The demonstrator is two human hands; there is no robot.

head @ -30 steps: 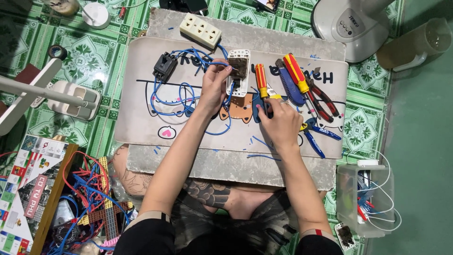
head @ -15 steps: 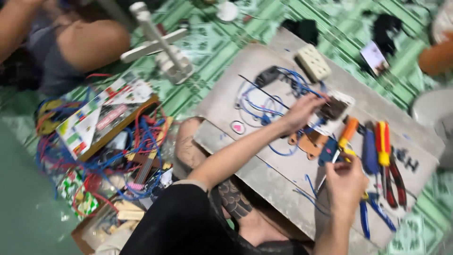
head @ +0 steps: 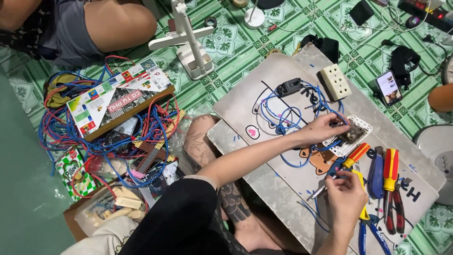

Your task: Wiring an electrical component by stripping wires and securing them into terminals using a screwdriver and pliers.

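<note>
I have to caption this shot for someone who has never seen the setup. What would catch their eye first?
First the two hands at work on the pale board on the green tiled floor: the left hand holds a white switch plate tangled in blue wire, the right hand grips a screwdriver with an orange handle. Next, the heap of red and blue wires at left, and the red-handled pliers at right.

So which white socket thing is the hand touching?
The left hand touches the white switch plate wired with blue wire; the cream socket block lies apart, untouched.
</note>
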